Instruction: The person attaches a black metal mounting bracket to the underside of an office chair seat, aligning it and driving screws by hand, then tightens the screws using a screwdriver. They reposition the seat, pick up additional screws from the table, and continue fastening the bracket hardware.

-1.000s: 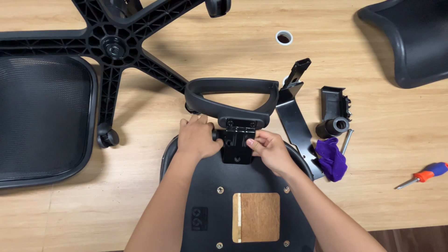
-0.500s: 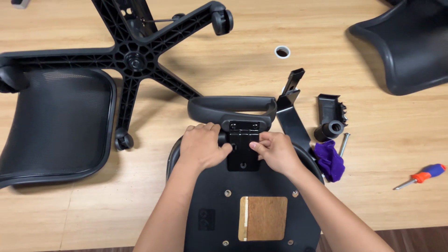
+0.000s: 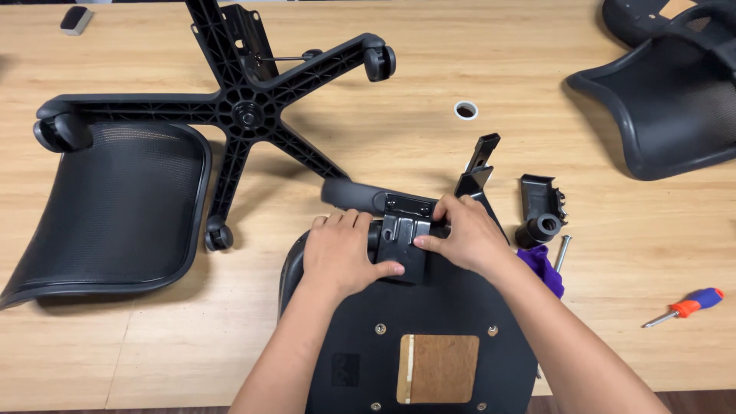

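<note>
A black bracket (image 3: 404, 239) is held against the upper edge of the upturned seat pan (image 3: 360, 330), which lies at the near edge of the table (image 3: 475, 165). The left hand (image 3: 340, 251) is laid flat over the bracket's left side, thumb stretched across its lower face; the right hand (image 3: 461, 234) is closed on its right side, fingertips at the top plate. Both hands are thus grasping the bracket, neither clenched into a fist. A curved armrest (image 3: 354, 195) is seen joined to the bracket's top and running off to the left.

Against the views of a second and half a second ago, the hands are found in nearly the same grip, while the armrest loop, earlier seen broad and open above the bracket, is now shown flatter and turned leftward (part of this is owed to the head camera shifting). The bracket is judged to be still under alignment on the pan, not yet fastened.

Just right of the right hand, an angled black part (image 3: 477, 172), a black fitting (image 3: 541, 208), a purple cloth (image 3: 543, 267) and a bolt (image 3: 563, 253) are noted. Further right lies a screwdriver (image 3: 685, 307). A wheeled base (image 3: 244, 113) and mesh back (image 3: 107, 207) lie left; another mesh shell (image 3: 675, 100) lies top right.
</note>
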